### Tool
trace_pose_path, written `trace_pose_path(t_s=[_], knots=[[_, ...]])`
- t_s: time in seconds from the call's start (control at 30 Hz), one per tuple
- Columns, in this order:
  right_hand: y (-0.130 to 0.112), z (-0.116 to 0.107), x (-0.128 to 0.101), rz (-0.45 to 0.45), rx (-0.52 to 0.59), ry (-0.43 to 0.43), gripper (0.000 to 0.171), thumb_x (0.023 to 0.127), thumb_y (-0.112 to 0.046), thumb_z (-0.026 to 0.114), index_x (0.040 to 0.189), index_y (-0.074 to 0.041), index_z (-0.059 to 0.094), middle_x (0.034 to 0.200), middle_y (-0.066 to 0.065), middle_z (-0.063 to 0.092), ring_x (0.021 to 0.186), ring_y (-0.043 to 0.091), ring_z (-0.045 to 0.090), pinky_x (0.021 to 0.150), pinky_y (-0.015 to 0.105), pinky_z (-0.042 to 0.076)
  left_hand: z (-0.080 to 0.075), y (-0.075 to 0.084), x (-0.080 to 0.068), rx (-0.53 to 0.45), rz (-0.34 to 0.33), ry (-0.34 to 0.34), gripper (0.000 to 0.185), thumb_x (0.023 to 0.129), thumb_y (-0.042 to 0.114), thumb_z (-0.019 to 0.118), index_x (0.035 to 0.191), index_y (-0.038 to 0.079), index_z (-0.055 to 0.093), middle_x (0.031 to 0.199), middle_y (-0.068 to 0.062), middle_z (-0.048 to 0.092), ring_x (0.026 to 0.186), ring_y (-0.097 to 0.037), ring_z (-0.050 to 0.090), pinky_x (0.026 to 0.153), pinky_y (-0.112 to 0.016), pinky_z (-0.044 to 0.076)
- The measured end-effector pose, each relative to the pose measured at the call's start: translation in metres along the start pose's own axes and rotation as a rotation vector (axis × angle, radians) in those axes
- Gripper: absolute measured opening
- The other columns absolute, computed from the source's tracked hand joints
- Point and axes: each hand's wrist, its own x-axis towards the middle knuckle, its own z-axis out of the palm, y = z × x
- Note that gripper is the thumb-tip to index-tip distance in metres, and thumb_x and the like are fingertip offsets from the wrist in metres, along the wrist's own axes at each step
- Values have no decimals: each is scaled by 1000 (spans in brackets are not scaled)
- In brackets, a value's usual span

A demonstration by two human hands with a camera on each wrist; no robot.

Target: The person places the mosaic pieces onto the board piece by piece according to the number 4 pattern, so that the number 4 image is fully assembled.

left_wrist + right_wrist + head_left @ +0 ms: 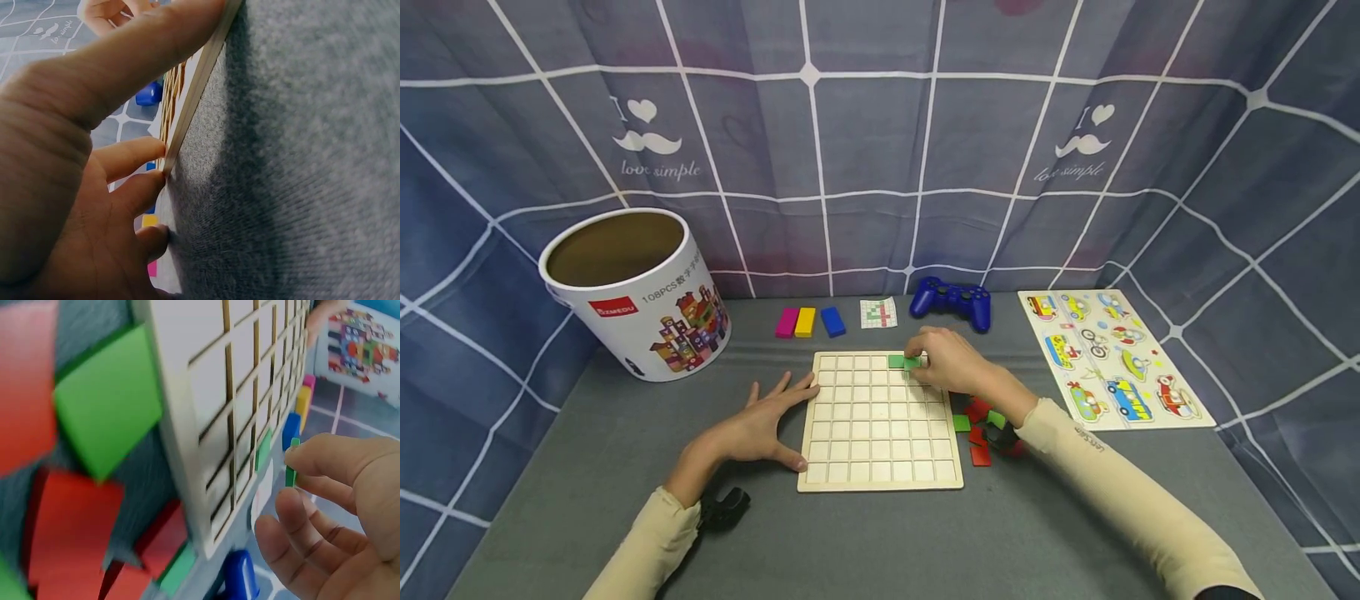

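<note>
currently right hand pinches a green tile edge-up over the top row of the grid board, beside a green tile already seated. left hand lies spread flat, fingers against the board's left edge, on the desk.

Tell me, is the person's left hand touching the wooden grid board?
Touching. The left wrist view shows the left hand with fingertips pressed against the edge of the grid board.
</note>
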Motion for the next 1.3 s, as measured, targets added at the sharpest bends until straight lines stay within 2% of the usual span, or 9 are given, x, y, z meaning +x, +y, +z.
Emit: trace_pose_path(t_s=[0.17,0.47,0.6,0.7,0.83,0.9,1.0,1.13,1.3], knots=[[-13,13,10,-31,12,-48,22,83,-9,80,105,-6,77,101,5,69,79,14,62,65,25,52,0,-1,-1,4,-5,2,117,64,46,93,159,18,31,167,-4,11,151,-39,-5,106,-72,-15],[-29,26,23,-60,-5,-105,15,84,-2,73,97,-8,78,97,4,67,72,13,51,58,25,46,0,-1,-1,7,-1,3,118,64,48,92,159,18,30,167,-4,10,151,-40,-4,106,-73,-14],[-33,30,28,-79,-74,-112,11,84,-3,73,82,-14,74,92,1,65,72,11,48,57,24,40,0,-2,-2,6,7,3,117,64,48,92,159,17,31,167,-5,10,150,-41,-4,106,-73,-14],[-35,31,31,-93,-89,-112,20,85,-5,73,71,-16,64,81,-1,59,68,10,43,54,23,34,1,-1,-2,5,10,7,117,64,48,92,158,17,31,167,-4,11,150,-40,-3,106,-73,-14],[-37,32,33,-93,-73,-111,25,86,-5,75,66,-14,61,74,-1,54,64,10,40,53,22,32,0,-1,-3,4,19,13,116,64,48,92,158,17,32,167,-5,11,150,-42,-3,105,-74,-14],[-37,32,34,-91,-64,-109,20,85,-5,75,70,-12,66,77,-1,58,65,10,43,54,23,35,0,-2,-2,4,12,10,117,64,48,92,158,17,31,167,-5,11,150,-41,-3,106,-73,-14],[-35,31,32,-68,-61,-111,4,85,-9,77,88,-12,76,90,0,66,72,9,52,59,23,44,0,-1,-2,8,8,7,117,64,48,92,159,18,31,167,-4,10,151,-40,-3,106,-73,-14],[-31,26,25,-22,-36,-107,25,86,-15,78,110,-9,76,103,3,68,76,11,58,64,26,50,1,-1,-1,11,14,6,116,64,49,92,159,18,31,167,-3,10,151,-40,-4,106,-73,-14],[-22,12,11,4,25,-60,28,88,-14,77,114,-5,74,106,6,67,71,10,59,62,28,50,1,-1,-2,-3,14,9,116,64,47,92,159,18,31,167,-3,11,151,-40,-4,106,-73,-15]])
